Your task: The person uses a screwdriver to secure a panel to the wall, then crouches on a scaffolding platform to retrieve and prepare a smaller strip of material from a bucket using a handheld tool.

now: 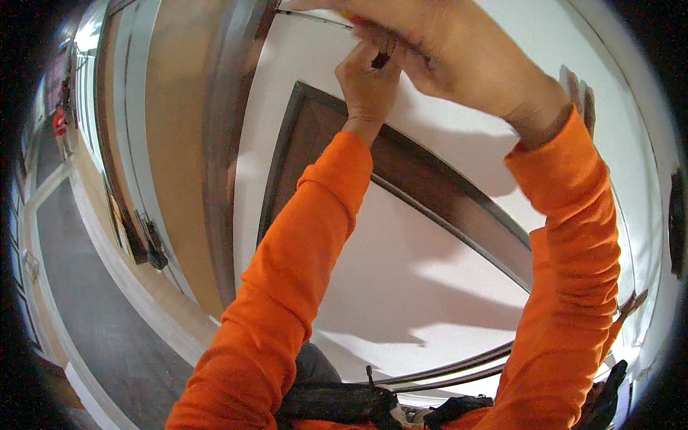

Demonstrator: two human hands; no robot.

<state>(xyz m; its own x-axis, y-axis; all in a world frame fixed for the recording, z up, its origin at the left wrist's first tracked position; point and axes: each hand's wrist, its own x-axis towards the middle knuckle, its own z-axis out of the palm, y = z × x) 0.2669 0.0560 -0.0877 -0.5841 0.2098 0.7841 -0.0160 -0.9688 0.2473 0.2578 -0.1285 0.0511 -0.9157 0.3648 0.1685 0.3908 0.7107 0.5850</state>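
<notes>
1. Left hand: raised above the brown frame, before the white wall. Fingers curl together; whether clamped on anything, cannot tell.
2. Right hand: overlaps it in view, also above the frame. Grip blurred; state cannot be told.
3. Small reddish thing: above the frame, by the right hand; kind unclear.
4. Hands sit close, presumably for mutual steadiness at height.

matt cloth sleeves, smooth matt wall, wood-like trim
</notes>
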